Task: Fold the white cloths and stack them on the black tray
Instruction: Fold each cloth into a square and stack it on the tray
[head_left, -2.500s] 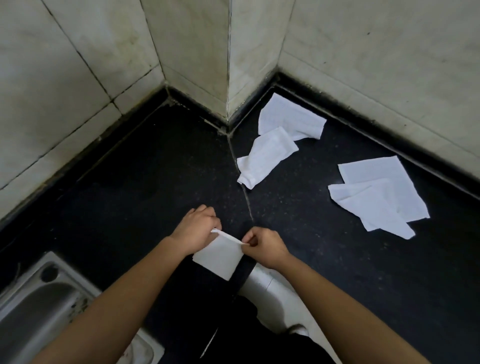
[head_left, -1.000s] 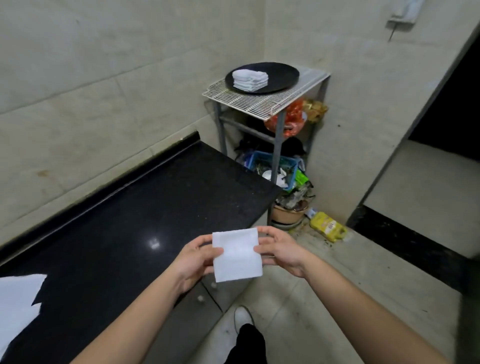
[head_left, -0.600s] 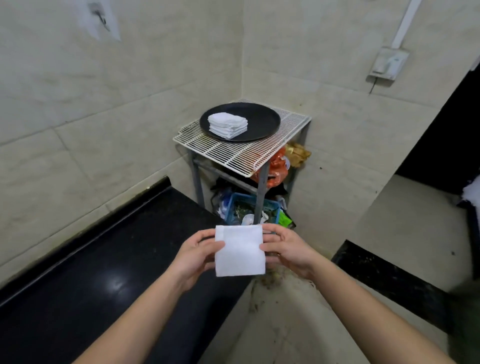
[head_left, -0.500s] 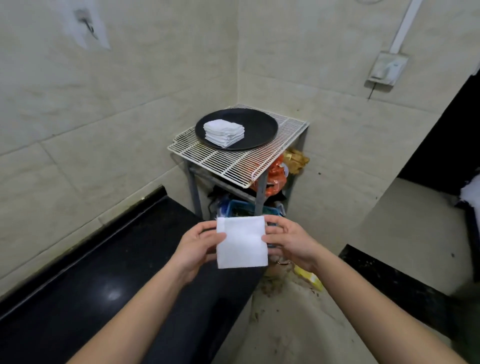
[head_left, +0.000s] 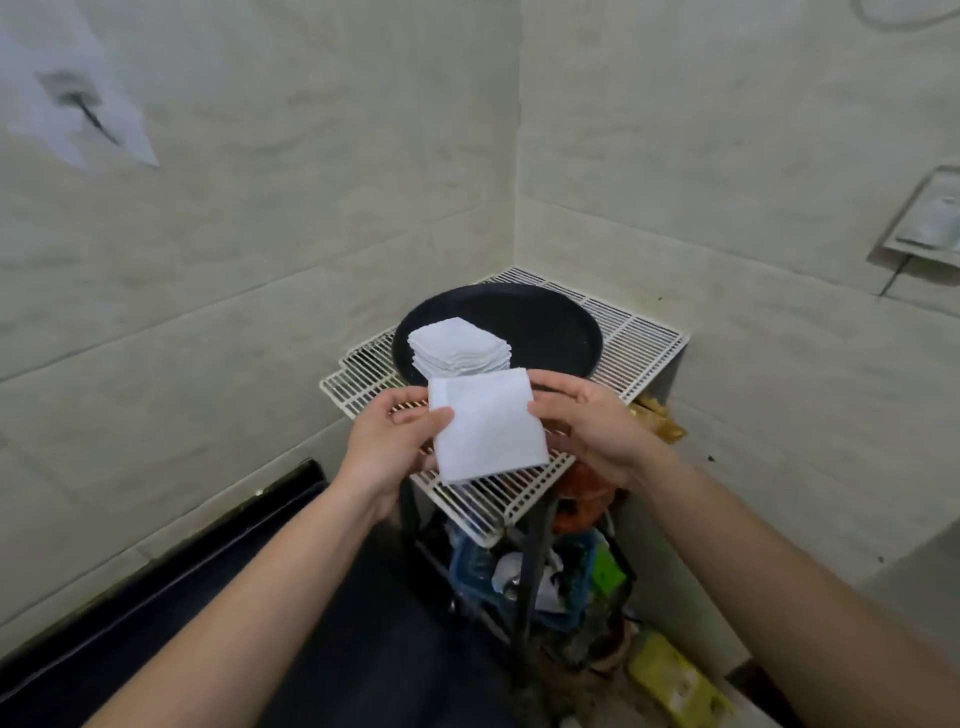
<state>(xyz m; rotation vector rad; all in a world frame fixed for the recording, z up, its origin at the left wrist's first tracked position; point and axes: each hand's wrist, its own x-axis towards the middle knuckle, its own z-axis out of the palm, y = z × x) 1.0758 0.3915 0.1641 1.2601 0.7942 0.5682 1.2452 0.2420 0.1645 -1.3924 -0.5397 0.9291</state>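
Note:
A folded white cloth (head_left: 488, 428), a flat square, hangs in the air between my two hands. My left hand (head_left: 392, 441) pinches its left edge and my right hand (head_left: 592, 426) holds its right edge. Just beyond it, a round black tray (head_left: 550, 325) sits on a white wire rack (head_left: 634, 338) in the wall corner. A stack of several folded white cloths (head_left: 457, 348) rests on the tray's left part, right behind the held cloth.
Under the rack stand dark metal legs (head_left: 530, 582), an orange bag (head_left: 584, 501), a blue basket (head_left: 566, 582) with clutter and a yellow packet (head_left: 675, 680) on the floor. The black countertop (head_left: 208, 623) runs at lower left. Tiled walls close the corner.
I have turned from the countertop and come close to the rack; the folded cloth, held in both hands, has moved up to just in front of the tray's stack.

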